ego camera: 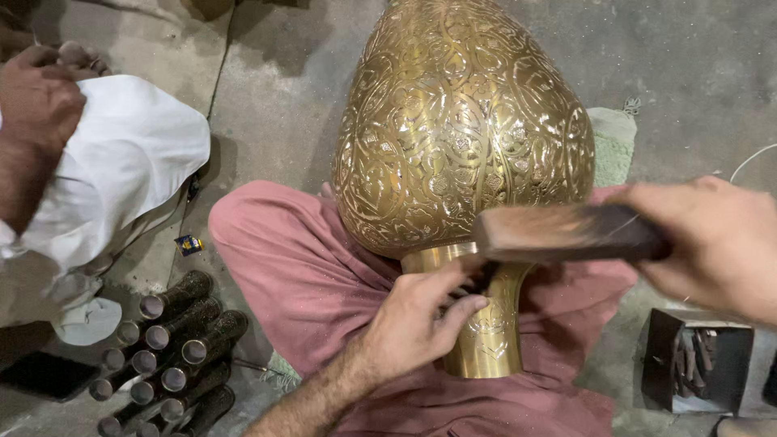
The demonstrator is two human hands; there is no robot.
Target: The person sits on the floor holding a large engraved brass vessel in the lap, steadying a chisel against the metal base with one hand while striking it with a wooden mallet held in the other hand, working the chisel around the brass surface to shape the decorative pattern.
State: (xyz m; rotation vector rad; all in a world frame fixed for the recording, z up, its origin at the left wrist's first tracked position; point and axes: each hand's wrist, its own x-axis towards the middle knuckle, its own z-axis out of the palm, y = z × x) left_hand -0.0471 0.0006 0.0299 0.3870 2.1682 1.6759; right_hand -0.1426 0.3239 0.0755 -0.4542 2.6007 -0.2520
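A large brass vase (461, 129) with engraved floral patterns lies across my lap, which is covered in pink cloth (299, 267). Its neck (490, 340) points toward me. My left hand (413, 320) rests on the neck, its fingers pinched around a small dark tool (479, 281) set against the metal. My right hand (720, 243) grips a dark wooden mallet (558, 231), held level just above the tool and the neck. The mallet is blurred.
Another person sits at the left in white cloth (121, 162), one hand (32, 105) on it. Several dark engraved metal tubes (170, 356) lie on the concrete floor beside a dark flat phone (44, 376). A small open box of tools (696, 368) sits at the right. A green mat (613, 142) lies behind the vase.
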